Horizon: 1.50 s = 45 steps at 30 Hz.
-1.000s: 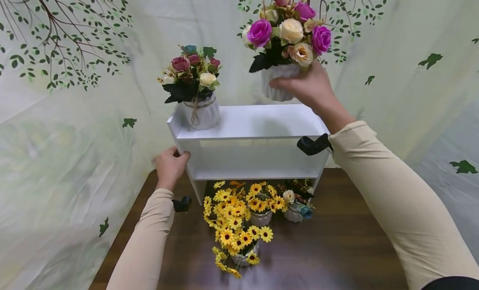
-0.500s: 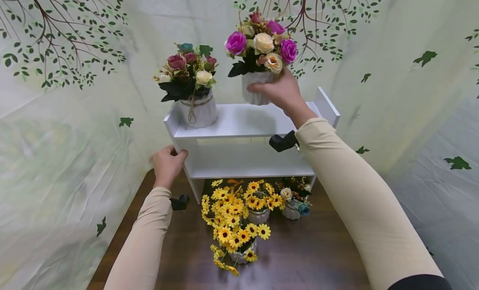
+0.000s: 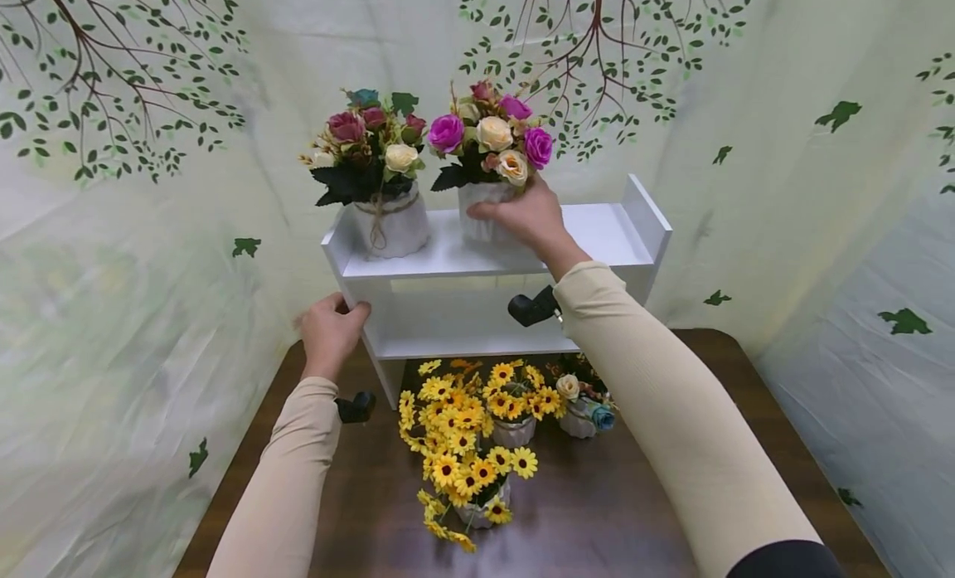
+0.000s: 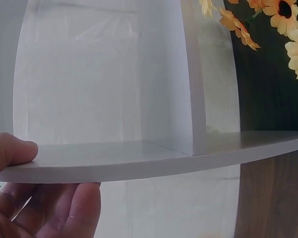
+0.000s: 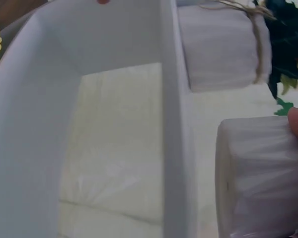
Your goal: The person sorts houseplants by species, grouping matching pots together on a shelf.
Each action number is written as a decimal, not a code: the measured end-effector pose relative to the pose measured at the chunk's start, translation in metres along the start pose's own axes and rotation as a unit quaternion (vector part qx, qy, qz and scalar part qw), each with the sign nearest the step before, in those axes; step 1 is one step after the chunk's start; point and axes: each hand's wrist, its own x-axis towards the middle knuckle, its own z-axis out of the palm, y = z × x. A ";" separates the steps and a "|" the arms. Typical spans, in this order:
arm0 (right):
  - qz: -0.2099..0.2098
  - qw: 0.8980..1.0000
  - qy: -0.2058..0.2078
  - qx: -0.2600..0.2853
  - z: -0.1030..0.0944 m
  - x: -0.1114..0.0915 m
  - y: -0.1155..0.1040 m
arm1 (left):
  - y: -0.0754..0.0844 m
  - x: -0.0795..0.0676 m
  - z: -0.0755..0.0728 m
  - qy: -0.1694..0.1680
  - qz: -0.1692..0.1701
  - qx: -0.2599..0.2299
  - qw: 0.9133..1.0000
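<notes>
My right hand [image 3: 525, 216] grips the white pot of a flower arrangement [image 3: 492, 147] with purple and cream roses, close over the top board of a white shelf [image 3: 597, 230]. In the right wrist view the pot [image 5: 263, 173] is tilted by the camera, its underside showing beside the board. My left hand [image 3: 332, 333] pinches the shelf's left side panel [image 4: 114, 171], thumb on one face and fingers on the other. A second potted arrangement [image 3: 391, 221], with dark red and cream roses and a twine bow, stands at the left end of the top board.
Below the shelf, on the brown wooden table [image 3: 597, 512], stand pots of yellow daisies [image 3: 455, 429] and a small pot with cream and blue roses [image 3: 578, 416]. A pale cloth backdrop [image 3: 821, 188] printed with leaves surrounds the table.
My right hand has carried the purple and cream rose pot left and down toward the top board, beside the other arrangement. My left hand keeps its hold on the side panel.
</notes>
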 end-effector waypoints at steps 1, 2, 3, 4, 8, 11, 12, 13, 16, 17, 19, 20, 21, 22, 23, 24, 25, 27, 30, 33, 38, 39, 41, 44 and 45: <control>-0.002 1.000 -0.002 -0.002 0.003 0.000 0.000 | 0.000 0.000 -0.001 0.000 0.000 0.001 1.000; -0.006 1.000 -0.003 -0.002 0.006 -0.001 -0.001 | -0.001 0.001 -0.001 0.000 -0.001 0.001 1.000; -0.008 1.000 -0.006 -0.003 0.009 -0.001 -0.001 | -0.001 0.001 -0.002 0.001 -0.001 0.001 1.000; -0.010 1.000 -0.008 -0.004 0.012 -0.001 -0.002 | -0.001 0.001 -0.002 0.000 0.000 0.001 1.000; -0.016 1.000 -0.011 0.000 0.020 -0.001 -0.001 | -0.001 0.000 -0.002 -0.006 0.001 0.000 1.000; -0.018 1.000 -0.010 0.008 0.024 -0.001 0.001 | 0.000 -0.001 -0.001 -0.005 0.000 -0.001 1.000; -0.020 1.000 -0.011 0.010 0.024 -0.001 0.002 | 0.000 -0.002 -0.001 -0.003 0.000 -0.002 1.000; -0.021 1.000 -0.010 0.012 0.025 0.000 0.003 | 0.001 -0.002 0.000 -0.002 -0.001 -0.003 1.000; -0.023 1.000 -0.005 0.010 0.026 0.002 0.005 | 0.002 0.000 0.000 0.002 0.002 -0.005 1.000; -0.023 1.000 -0.005 0.011 0.026 0.002 0.007 | 0.002 0.000 0.000 0.002 0.002 -0.005 1.000; -0.022 1.000 -0.002 0.010 0.027 0.003 0.009 | 0.002 0.001 0.000 -0.001 0.004 -0.005 1.000; -0.022 1.000 -0.002 0.011 0.027 0.003 0.010 | 0.002 0.001 0.000 -0.002 0.006 -0.005 1.000; -0.023 1.000 -0.001 0.013 0.027 0.004 0.011 | 0.002 0.001 0.000 -0.004 0.005 -0.006 1.000; -0.024 1.000 -0.002 0.015 0.028 0.004 0.011 | 0.002 0.001 0.000 -0.005 0.004 -0.005 1.000; -0.025 1.000 -0.004 0.017 0.029 0.004 0.012 | 0.002 0.001 0.000 -0.006 0.003 -0.003 1.000; -0.027 0.999 -0.005 0.019 0.029 0.003 0.012 | 0.002 0.001 0.000 -0.007 0.003 -0.002 1.000; -0.027 0.999 -0.004 0.022 0.030 0.003 0.013 | 0.002 0.001 0.000 -0.007 0.003 -0.001 1.000; -0.029 0.999 -0.004 0.036 0.032 0.002 0.013 | 0.002 0.001 -0.001 -0.009 0.002 0.000 1.000; -0.036 0.998 -0.002 0.051 0.034 0.002 0.014 | 0.002 0.000 -0.001 -0.011 0.000 -0.001 1.000; -0.061 0.996 0.001 0.058 0.032 0.001 0.015 | 0.005 0.002 0.000 -0.009 0.001 0.001 1.000; -0.103 0.994 0.025 0.007 0.013 -0.020 0.018 | 0.004 0.004 0.003 0.001 0.015 0.003 1.000; -0.115 0.993 0.037 -0.001 0.007 -0.030 0.021 | 0.003 0.004 0.004 0.001 0.018 0.003 1.000; -0.145 0.987 0.064 -0.001 -0.006 -0.056 0.031 | 0.001 0.003 0.004 -0.003 0.022 0.005 1.000; -0.217 0.971 0.092 0.027 -0.025 -0.097 0.056 | 0.000 0.003 0.002 -0.010 0.026 0.013 1.000; -0.235 0.967 0.095 0.041 -0.031 -0.109 0.065 | 0.000 0.004 0.000 -0.011 0.030 0.016 0.999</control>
